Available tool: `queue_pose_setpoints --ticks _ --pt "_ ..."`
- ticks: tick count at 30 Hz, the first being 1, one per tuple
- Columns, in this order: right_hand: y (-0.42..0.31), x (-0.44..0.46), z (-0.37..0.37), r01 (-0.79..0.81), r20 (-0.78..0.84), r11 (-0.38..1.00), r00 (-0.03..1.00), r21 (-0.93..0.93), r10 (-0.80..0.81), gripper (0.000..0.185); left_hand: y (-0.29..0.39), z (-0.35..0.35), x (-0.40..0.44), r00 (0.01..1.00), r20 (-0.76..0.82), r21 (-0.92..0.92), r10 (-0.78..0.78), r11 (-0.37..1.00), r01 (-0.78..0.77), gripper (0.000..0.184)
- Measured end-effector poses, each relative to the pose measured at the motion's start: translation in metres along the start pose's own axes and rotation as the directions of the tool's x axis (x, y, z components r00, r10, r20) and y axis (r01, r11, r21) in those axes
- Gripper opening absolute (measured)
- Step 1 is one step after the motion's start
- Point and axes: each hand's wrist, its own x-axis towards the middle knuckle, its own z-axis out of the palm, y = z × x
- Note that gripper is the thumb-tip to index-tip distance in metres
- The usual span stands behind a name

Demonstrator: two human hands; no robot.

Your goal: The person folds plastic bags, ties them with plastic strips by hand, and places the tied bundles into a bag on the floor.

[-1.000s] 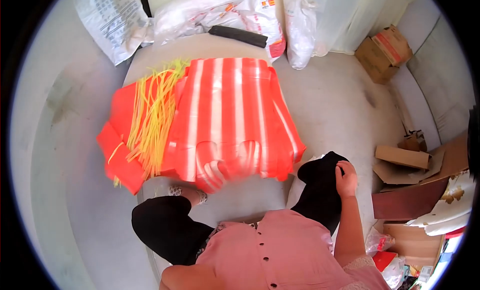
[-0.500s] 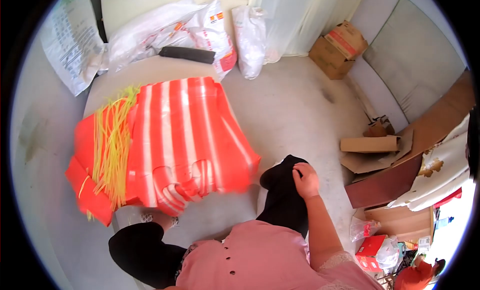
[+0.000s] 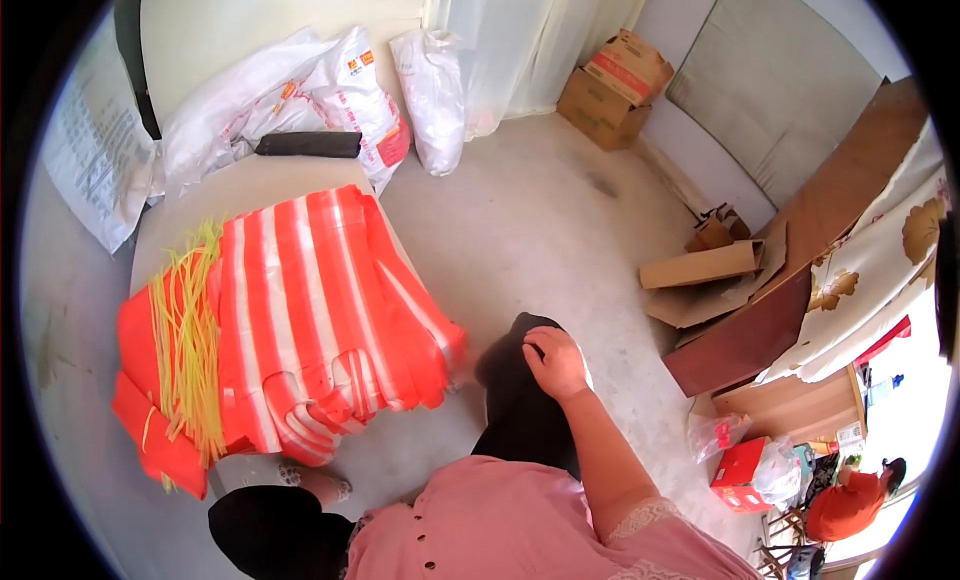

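Observation:
My right hand [image 3: 553,363] lies on my black-clad knee [image 3: 520,417], its fingers laid over the cloth and holding nothing. My left hand is out of the frame. Before me, to the left of that knee, is a stack of orange-and-white striped plastic sheets or bags [image 3: 291,315] on a low pale surface [image 3: 250,180]. Its front edge is folded and crumpled. Across the stack's left side lies a bundle of thin yellow strips [image 3: 186,345]. Plain orange pieces [image 3: 137,352] show left of the strips. Neither hand touches the stack.
A dark roll [image 3: 308,144] lies behind the stack, near white sacks [image 3: 345,100]. Cardboard boxes [image 3: 612,92] stand at the back wall, with flattened cardboard [image 3: 705,272] at right. Far right, a person in orange [image 3: 845,505] sits beyond a red box [image 3: 740,472].
My view has turned, so the stack and sacks appear further left and the person at far right shows more fully. My right hand stays on my knee.

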Motion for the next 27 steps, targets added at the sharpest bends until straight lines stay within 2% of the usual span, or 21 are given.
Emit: queue_pose_setpoints --ticks 5,14,16,20,27 --pt "-0.001 -0.001 0.002 -0.028 0.047 0.998 0.998 -0.052 0.031 0.01 -0.007 0.0 0.004 0.999 0.051 0.062 -0.009 0.998 0.006 0.022" --pt "-0.015 0.005 0.006 -0.04 0.072 0.999 0.997 0.01 0.04 0.013 -0.021 -0.006 0.011 0.992 0.127 0.148 -0.02 0.989 0.001 0.028" --pt "-0.012 0.006 0.01 0.0 0.047 1.0 0.999 0.001 0.0 0.013 -0.025 -0.007 0.01 0.989 0.149 0.17 -0.015 0.985 -0.011 0.029" --pt "-0.021 0.011 0.013 -0.002 0.064 1.0 0.998 0.016 0.001 0.013 -0.032 -0.012 0.008 0.982 0.191 0.22 0.007 0.974 -0.05 0.032" --pt "-0.02 0.015 0.027 0.087 0.063 0.995 0.994 0.037 -0.09 0.011 -0.04 -0.022 0.001 0.948 0.306 0.307 0.089 0.933 -0.187 0.036"
